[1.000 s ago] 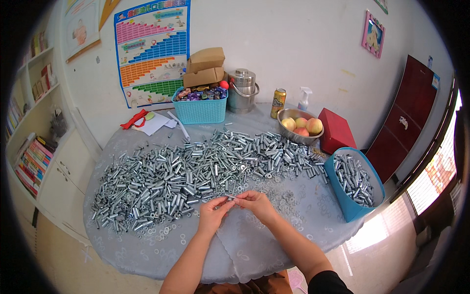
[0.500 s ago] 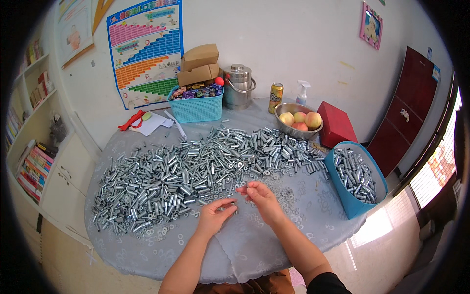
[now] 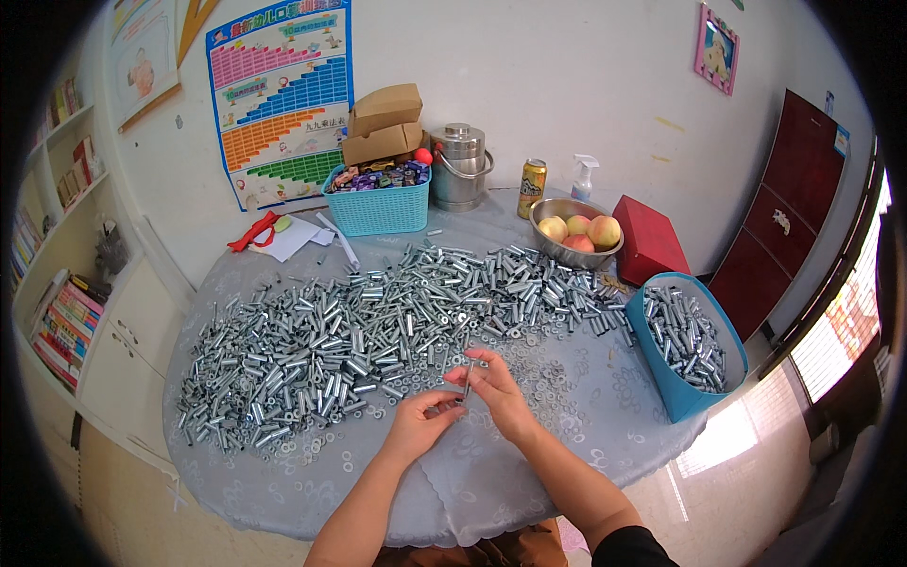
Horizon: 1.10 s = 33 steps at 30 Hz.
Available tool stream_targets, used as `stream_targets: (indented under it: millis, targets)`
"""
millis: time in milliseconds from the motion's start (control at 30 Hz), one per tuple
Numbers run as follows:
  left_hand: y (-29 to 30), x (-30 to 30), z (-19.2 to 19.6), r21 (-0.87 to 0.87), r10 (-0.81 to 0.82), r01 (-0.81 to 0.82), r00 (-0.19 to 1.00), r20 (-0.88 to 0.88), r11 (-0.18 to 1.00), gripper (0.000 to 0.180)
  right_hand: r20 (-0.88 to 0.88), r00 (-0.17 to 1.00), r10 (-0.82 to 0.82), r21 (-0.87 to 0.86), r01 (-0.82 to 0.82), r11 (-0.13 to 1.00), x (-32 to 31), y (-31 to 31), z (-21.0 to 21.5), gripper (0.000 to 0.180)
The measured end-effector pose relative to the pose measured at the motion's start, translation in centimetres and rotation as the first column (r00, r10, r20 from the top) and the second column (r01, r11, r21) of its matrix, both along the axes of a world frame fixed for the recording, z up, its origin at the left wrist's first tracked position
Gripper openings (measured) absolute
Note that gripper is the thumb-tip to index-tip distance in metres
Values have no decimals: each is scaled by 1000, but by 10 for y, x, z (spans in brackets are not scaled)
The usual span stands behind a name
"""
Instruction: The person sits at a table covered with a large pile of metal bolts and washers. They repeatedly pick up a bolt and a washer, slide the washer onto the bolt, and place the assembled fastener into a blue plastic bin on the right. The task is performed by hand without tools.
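Both my hands meet over the near middle of the table. My right hand (image 3: pixel 494 388) pinches a thin metal bolt (image 3: pixel 469 378) that stands nearly upright between its thumb and fingers. My left hand (image 3: pixel 425 419) is closed at the bolt's lower end, thumb and fingers pressed together; any small part inside its fingertips is too small to make out. Just beyond the hands spreads a wide heap of silvery metal sleeves and bolts (image 3: pixel 359 331). Loose flat washers (image 3: pixel 548 378) lie scattered beside my right hand.
A blue bin (image 3: pixel 675 402) of metal sleeves stands at the table's right edge. Behind the heap are a turquoise basket (image 3: pixel 378 210), a steel pot (image 3: pixel 459 170), a drink can (image 3: pixel 532 189), a spray bottle (image 3: pixel 584 178), a bowl of fruit (image 3: pixel 572 255) and a red box (image 3: pixel 652 236).
My right hand has moved slightly left and toward me, to my left fingertips. The bolt now spans between both hands, which were apart before.
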<state>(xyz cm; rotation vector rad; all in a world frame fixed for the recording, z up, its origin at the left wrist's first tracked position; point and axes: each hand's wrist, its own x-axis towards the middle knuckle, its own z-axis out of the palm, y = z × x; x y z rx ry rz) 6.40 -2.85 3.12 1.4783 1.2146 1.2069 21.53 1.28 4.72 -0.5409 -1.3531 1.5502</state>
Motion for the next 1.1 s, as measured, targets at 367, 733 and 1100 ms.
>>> stream_targets:
  millis: [367, 733, 1100]
  targets:
    - [3, -1, -6, -51, 11, 0, 979, 204, 999, 24, 315, 941, -120, 234, 46, 971, -1, 0, -11, 19]
    - [9, -9, -7, -35, 164, -161, 945, 283, 986, 22, 700, 547, -460, 338, 314, 887, 52, 26, 3, 16]
    - [10, -13, -5, -102, 212, -187, 900, 380, 977, 20, 693, 506, -514, 522, 141, 841, 45, 28, -17, 17]
